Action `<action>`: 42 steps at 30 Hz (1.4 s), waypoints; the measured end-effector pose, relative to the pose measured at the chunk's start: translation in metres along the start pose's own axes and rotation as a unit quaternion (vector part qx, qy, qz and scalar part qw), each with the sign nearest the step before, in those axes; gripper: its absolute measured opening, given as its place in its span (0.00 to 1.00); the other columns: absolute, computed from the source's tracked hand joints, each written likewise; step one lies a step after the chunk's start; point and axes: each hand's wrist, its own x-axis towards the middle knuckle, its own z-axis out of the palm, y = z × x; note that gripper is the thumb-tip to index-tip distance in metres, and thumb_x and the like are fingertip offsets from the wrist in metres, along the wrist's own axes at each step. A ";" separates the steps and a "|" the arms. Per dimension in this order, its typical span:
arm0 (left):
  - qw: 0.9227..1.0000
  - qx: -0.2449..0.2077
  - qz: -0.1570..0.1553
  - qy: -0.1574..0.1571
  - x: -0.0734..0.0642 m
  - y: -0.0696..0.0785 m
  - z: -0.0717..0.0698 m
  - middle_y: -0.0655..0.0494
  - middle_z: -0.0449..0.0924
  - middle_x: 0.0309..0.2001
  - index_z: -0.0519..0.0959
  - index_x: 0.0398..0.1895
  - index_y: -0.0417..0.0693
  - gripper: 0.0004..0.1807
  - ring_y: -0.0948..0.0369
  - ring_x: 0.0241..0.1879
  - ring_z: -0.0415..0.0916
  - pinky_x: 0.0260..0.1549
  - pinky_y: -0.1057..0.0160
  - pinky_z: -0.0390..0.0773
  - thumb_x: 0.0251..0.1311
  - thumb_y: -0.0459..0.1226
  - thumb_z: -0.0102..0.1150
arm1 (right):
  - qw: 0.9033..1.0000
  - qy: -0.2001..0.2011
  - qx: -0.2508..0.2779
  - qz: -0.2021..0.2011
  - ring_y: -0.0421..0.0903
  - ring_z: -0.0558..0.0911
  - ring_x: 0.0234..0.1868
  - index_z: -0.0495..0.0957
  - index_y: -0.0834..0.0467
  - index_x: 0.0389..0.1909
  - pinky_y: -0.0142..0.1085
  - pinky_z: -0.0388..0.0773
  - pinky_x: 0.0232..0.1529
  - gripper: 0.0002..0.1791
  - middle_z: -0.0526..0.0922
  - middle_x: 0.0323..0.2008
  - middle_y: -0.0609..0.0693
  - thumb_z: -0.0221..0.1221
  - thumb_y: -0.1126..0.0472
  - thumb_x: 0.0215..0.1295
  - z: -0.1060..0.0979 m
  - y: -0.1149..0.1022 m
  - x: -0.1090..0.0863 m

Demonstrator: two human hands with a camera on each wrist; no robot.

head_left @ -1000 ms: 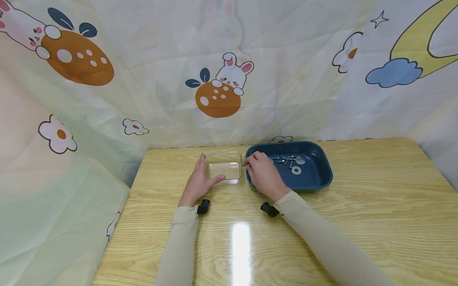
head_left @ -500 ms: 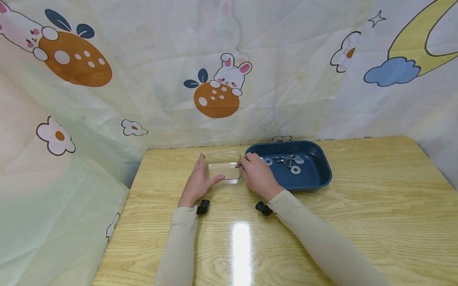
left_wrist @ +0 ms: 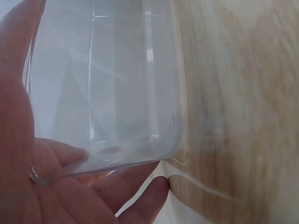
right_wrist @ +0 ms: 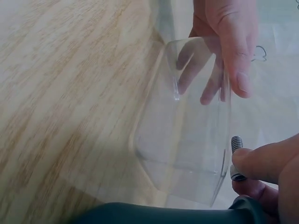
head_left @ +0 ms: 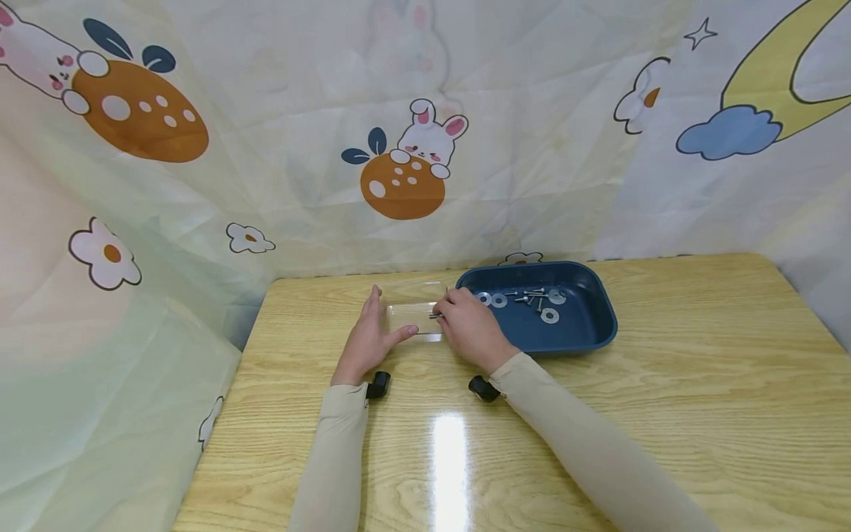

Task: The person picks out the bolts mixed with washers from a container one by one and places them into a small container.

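My left hand [head_left: 368, 341] holds the left end of a clear rectangular box [head_left: 407, 319], its thumb along the near side. In the left wrist view, fingers wrap round a corner of the box [left_wrist: 119, 84], which rests on the wood. My right hand [head_left: 470, 330] is over the right end of the box, pinching a small metal bolt [right_wrist: 237, 142] between thumb and fingers. The bolt's threaded end sticks out past the thumb, close beside the box's rim in the right wrist view. Nothing shows inside the box.
Just right of the box stands a dark blue tray [head_left: 602, 341], partly behind my right hand. Several bolts [head_left: 530, 298] and flat washers [head_left: 549, 316] lie in it. The wooden table [head_left: 705, 384] ends at a printed cloth [head_left: 532, 185] behind.
My right hand has moved left with the bolt, from the tray's left edge to over the box's right end. My left hand and the box have stayed in place.
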 end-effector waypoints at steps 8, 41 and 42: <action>1.000 -0.002 0.000 0.001 0.000 0.000 0.000 0.52 0.38 0.81 0.34 0.82 0.48 0.66 0.46 0.77 0.49 0.70 0.42 0.57 0.56 0.62 0.68 | 1.000 0.006 -0.014 -0.011 0.48 0.76 0.42 0.88 0.58 0.41 0.40 0.78 0.46 0.06 0.82 0.40 0.52 0.66 0.63 0.67 0.004 0.001 0.001; 1.000 -0.009 -0.004 -0.001 0.001 -0.001 0.001 0.55 0.39 0.81 0.35 0.82 0.48 0.64 0.46 0.76 0.50 0.69 0.40 0.58 0.58 0.60 0.68 | 1.000 0.016 0.019 -0.019 0.49 0.76 0.42 0.89 0.57 0.35 0.42 0.77 0.50 0.02 0.86 0.36 0.49 0.68 0.64 0.64 0.011 0.007 0.002; 1.000 -0.009 -0.004 -0.001 0.001 -0.001 0.001 0.55 0.39 0.81 0.35 0.82 0.48 0.64 0.46 0.76 0.50 0.69 0.40 0.59 0.58 0.61 0.67 | 1.000 0.016 0.020 -0.017 0.49 0.76 0.42 0.89 0.57 0.35 0.42 0.77 0.50 0.02 0.86 0.36 0.49 0.68 0.64 0.64 0.010 0.007 0.002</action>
